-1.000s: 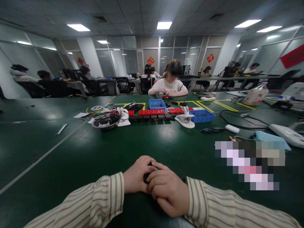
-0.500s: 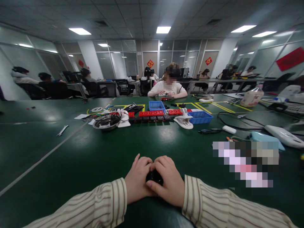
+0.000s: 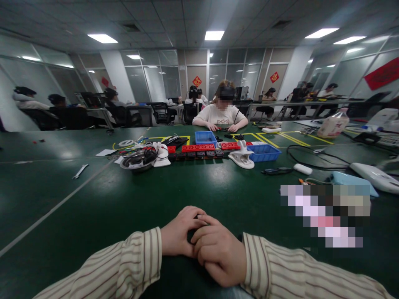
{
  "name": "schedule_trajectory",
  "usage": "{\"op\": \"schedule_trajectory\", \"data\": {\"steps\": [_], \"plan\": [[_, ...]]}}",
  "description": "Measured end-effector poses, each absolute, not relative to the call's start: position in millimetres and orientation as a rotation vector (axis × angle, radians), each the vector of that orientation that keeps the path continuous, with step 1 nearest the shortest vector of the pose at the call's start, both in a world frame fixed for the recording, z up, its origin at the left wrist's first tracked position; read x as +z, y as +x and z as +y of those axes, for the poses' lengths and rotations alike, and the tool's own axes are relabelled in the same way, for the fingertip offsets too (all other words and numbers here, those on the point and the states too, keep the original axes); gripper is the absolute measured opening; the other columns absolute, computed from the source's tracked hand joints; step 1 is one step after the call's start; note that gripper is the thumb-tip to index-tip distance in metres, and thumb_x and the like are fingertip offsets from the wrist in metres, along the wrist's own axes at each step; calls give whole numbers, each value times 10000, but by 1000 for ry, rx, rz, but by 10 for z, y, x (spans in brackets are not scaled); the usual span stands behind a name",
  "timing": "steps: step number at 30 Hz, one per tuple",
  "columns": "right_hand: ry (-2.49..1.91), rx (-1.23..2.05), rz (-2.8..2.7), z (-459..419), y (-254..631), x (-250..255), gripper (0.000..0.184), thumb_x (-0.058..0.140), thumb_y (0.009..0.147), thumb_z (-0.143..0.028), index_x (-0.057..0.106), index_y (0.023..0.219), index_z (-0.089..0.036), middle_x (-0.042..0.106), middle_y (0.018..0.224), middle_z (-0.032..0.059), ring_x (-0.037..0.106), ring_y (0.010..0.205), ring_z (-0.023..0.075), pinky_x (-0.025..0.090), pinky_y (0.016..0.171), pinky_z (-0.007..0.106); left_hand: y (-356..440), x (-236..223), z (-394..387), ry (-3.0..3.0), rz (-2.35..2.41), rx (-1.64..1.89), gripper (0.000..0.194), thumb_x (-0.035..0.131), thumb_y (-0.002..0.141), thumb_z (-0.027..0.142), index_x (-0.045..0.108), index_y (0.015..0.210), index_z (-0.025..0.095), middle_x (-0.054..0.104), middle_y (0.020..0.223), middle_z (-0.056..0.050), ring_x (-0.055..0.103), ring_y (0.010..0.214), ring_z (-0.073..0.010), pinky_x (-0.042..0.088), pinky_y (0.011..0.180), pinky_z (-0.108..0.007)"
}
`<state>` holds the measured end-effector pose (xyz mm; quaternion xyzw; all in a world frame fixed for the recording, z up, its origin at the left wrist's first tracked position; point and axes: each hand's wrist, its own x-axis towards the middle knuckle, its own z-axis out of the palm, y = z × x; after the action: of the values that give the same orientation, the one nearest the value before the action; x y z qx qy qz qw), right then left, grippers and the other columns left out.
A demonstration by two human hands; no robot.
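My left hand [image 3: 179, 232] rests low over the green table [image 3: 124, 207], curved around a glossy black rounded object that is almost wholly hidden now. Only a dark patch shows in the gap between the hands, and the object's kind cannot be made out. From the right, my right hand [image 3: 220, 251] closes in with its fingers bent, their tips reaching into the left hand's grip. The index finger of the right hand touches the left fingers at the top.
Beyond the hands lie a metal bowl [image 3: 137, 166] of cables, a red-and-black strip [image 3: 199, 151], a white clip stand [image 3: 241, 158] and blue trays [image 3: 264, 153]. A wrench [image 3: 80, 171] lies left, a light-blue box [image 3: 353, 184] right. A person [image 3: 222, 112] sits opposite.
My right hand has turned over, its fingers now bent and lower, hiding the black object that showed between the hands. The left hand has shifted slightly left. The person opposite has straightened up.
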<state>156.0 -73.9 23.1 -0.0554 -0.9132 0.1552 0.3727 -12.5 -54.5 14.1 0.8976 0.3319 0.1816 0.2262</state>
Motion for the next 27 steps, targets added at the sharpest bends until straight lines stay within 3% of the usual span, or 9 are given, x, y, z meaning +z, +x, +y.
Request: {"op": "schedule_trajectory", "data": {"steps": [4,7,11,16,19,23,27], "plan": [[-298,369,-2252,-766,1572,276,187,387,677,-200,510,819,-201,599,825,21,517,883,170,247,979,424,-122,131,-587,2521,930,507,721,703,520,406,444,1162,203,470,1134,-65,425,1060,-259,286,985,-428],[-570,386,-2203,-779,1567,288,289,469,730,-349,505,955,-171,552,951,65,474,910,204,296,902,439,-105,122,-646,2545,1050,517,785,685,538,479,385,1191,165,434,1193,-109,387,1115,-285,201,1021,-503],[-900,391,-2226,-779,1532,252,406,528,712,-515,505,898,-155,516,886,68,439,821,210,347,769,399,-47,127,-744,2521,1228,550,784,696,491,523,426,1137,172,498,1070,-82,442,1029,-274,129,1022,-557],[-986,364,-2352,-770,1528,230,225,581,716,-350,500,816,-166,514,846,46,421,790,191,342,734,357,-16,146,-756,2470,1245,555,426,698,556,356,552,928,209,515,929,-17,484,926,-210,134,1039,-498],[-830,397,-2404,-755,1556,252,196,564,712,-283,520,866,-171,535,910,54,431,822,189,349,737,342,-58,156,-680,2467,1153,551,432,716,533,328,562,918,208,505,951,-17,473,935,-212,177,1029,-473],[-530,410,-2453,-718,1574,275,192,463,696,-216,540,868,-178,577,881,45,454,848,184,358,767,342,-142,154,-563,2500,954,470,443,735,496,314,576,897,212,487,975,-13,454,932,-213,343,918,-373],[-233,402,-2499,-687,1563,262,205,388,622,-182,529,771,-191,603,848,30,480,893,174,336,880,362,-184,132,-521,2538,899,437,499,730,478,374,572,921,208,477,1004,-27,438,953,-233,355,891,-364]]}}
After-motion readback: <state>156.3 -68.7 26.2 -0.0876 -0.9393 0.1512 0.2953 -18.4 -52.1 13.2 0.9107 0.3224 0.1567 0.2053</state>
